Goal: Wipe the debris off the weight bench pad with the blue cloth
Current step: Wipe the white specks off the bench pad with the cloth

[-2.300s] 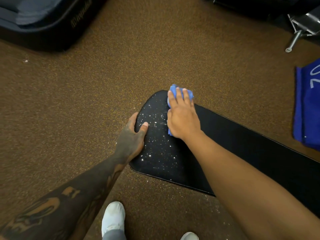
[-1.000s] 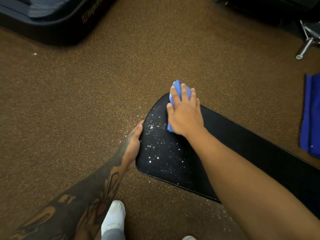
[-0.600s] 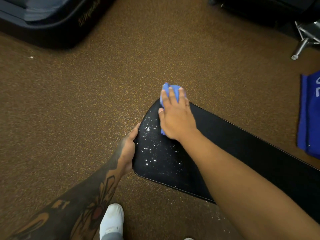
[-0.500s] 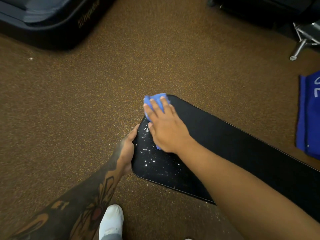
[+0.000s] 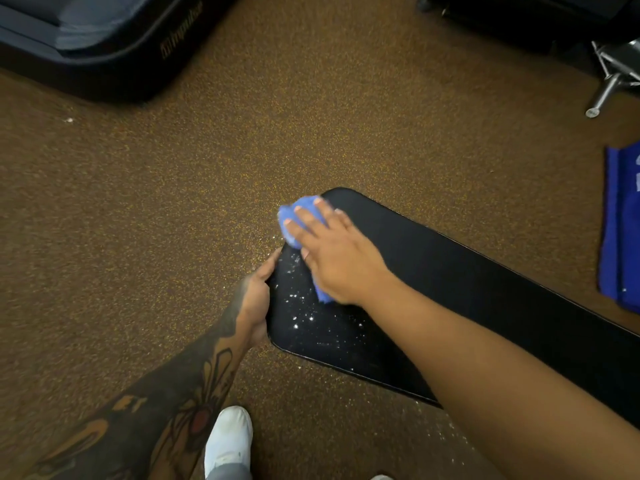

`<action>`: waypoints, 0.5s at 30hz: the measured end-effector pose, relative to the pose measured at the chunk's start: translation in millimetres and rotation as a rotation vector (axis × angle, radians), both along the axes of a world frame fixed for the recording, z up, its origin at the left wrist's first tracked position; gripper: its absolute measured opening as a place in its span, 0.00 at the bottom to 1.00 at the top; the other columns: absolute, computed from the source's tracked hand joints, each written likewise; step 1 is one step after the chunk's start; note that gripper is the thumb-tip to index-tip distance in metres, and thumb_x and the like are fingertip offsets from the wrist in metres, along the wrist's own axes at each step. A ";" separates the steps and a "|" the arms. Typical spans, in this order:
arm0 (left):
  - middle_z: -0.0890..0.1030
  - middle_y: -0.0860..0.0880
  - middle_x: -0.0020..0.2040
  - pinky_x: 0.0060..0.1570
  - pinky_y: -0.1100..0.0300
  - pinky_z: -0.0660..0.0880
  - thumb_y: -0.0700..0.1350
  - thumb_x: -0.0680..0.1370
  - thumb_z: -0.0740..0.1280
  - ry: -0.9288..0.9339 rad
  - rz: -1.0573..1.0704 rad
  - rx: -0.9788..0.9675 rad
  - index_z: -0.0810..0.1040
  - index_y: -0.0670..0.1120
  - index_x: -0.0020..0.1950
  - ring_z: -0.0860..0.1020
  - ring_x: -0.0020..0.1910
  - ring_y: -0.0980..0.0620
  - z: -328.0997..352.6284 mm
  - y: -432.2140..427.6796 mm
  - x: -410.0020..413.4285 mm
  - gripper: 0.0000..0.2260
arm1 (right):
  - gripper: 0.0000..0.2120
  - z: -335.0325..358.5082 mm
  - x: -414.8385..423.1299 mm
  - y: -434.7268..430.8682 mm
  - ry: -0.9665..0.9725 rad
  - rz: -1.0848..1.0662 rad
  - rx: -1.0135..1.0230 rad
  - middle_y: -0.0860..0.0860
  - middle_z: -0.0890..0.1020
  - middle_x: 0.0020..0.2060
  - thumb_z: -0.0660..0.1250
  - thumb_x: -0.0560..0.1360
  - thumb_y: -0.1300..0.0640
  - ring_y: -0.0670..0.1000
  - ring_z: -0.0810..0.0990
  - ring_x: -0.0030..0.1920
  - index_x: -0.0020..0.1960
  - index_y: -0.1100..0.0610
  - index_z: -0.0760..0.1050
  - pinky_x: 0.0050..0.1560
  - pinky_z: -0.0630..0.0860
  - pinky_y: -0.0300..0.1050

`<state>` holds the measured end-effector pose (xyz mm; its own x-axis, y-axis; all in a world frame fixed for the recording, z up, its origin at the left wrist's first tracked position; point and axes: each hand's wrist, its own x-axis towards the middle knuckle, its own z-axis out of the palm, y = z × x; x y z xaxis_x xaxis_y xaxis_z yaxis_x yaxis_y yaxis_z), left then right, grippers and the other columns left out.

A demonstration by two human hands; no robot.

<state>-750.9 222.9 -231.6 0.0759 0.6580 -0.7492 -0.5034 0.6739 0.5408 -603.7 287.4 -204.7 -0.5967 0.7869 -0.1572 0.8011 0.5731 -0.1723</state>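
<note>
A long black bench pad [image 5: 467,271] runs from the centre to the lower right. White debris specks [image 5: 304,317] dot its near rounded end. My right hand [image 5: 332,254] presses a bunched blue cloth [image 5: 294,220] flat against the pad's left edge, fingers spread over it; the cloth pokes out past the fingertips and under the palm. My left hand [image 5: 254,299] cups the pad's left edge just below the cloth, thumb along the rim.
Brown speckled floor [image 5: 173,237] surrounds the pad, with scattered white specks beside its edges. A dark machine base [image 5: 104,57] sits at top left, a metal leg [image 5: 606,95] at top right, a blue fabric item [image 5: 620,230] at the right edge. My white shoe [image 5: 228,441] is below.
My right hand has slid the cloth leftward across the pad's end to its left edge. The upper part of the pad now shows fewer specks. My left hand moved from the top onto the side.
</note>
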 end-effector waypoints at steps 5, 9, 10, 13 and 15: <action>0.86 0.43 0.56 0.42 0.53 0.83 0.52 0.85 0.54 0.017 0.014 -0.005 0.80 0.49 0.65 0.86 0.48 0.46 -1.2 -2.0 -3.4 0.18 | 0.25 0.6 -12.8 8.8 0.033 -0.248 -0.019 0.53 0.55 0.80 0.51 0.83 0.54 0.60 0.44 0.79 0.80 0.54 0.54 0.78 0.47 0.58; 0.87 0.45 0.49 0.39 0.59 0.81 0.51 0.86 0.50 -0.036 0.073 -0.008 0.82 0.47 0.57 0.86 0.45 0.51 -2.5 -3.6 -3.9 0.21 | 0.25 1.5 -17.7 -33.5 0.038 0.090 0.002 0.53 0.60 0.78 0.54 0.82 0.55 0.60 0.50 0.79 0.79 0.54 0.58 0.77 0.50 0.57; 0.87 0.45 0.50 0.41 0.59 0.81 0.52 0.86 0.49 -0.045 0.097 -0.021 0.82 0.47 0.58 0.86 0.46 0.51 -2.2 -3.4 -4.6 0.21 | 0.25 2.1 -12.7 -31.6 0.031 0.120 0.007 0.53 0.61 0.78 0.54 0.82 0.54 0.60 0.50 0.79 0.78 0.54 0.58 0.77 0.50 0.56; 0.83 0.43 0.62 0.54 0.51 0.77 0.57 0.85 0.48 -0.073 0.122 -0.072 0.77 0.46 0.69 0.82 0.61 0.45 -4.0 -2.8 -7.5 0.25 | 0.24 0.8 -5.5 -9.0 0.028 0.017 0.016 0.51 0.59 0.79 0.52 0.83 0.55 0.58 0.48 0.79 0.79 0.53 0.57 0.77 0.47 0.54; 0.82 0.42 0.65 0.57 0.49 0.75 0.59 0.85 0.46 -0.081 0.126 -0.085 0.74 0.47 0.72 0.79 0.65 0.42 -7.2 -3.1 -9.1 0.27 | 0.24 1.1 -12.4 -1.3 0.048 -0.110 0.021 0.53 0.60 0.78 0.51 0.83 0.55 0.59 0.48 0.79 0.78 0.54 0.58 0.78 0.47 0.56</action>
